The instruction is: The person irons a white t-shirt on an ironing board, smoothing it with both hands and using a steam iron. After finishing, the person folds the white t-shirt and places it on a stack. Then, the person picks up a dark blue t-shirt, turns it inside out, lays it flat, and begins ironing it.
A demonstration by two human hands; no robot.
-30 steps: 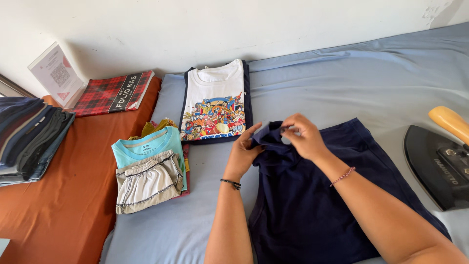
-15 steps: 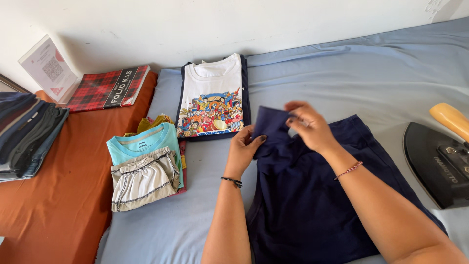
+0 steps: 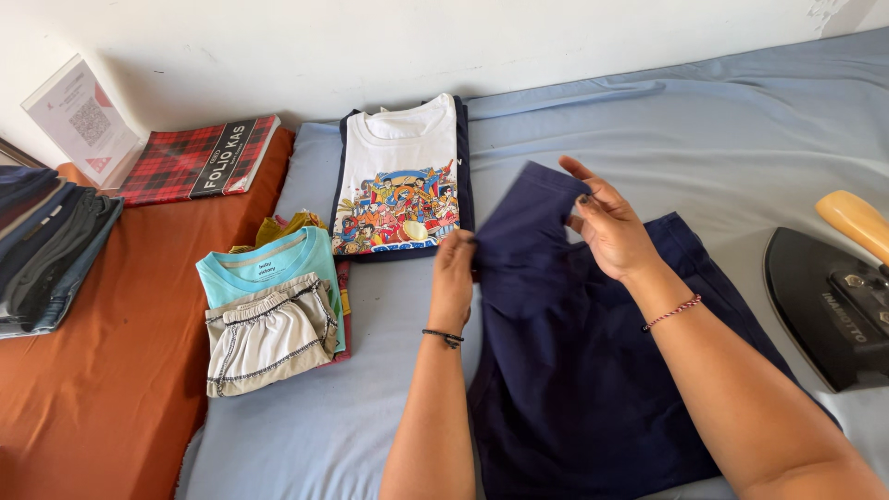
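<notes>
Navy garment [image 3: 593,370]: we pinch its top edge, left hand [image 3: 454,278] and right hand [image 3: 607,227]; fold may skew toward iron [image 3: 833,306] at three o'clock.

This looks like a home ironing spot. A table padded with a blue sheet [image 3: 704,120] stands against a plain white wall [image 3: 370,46], with a flat iron [image 3: 833,296] resting at one side. Folded shirts [image 3: 398,181] and stacked jeans [image 3: 46,245] lie about, beside a tartan-covered book [image 3: 199,159].
</notes>
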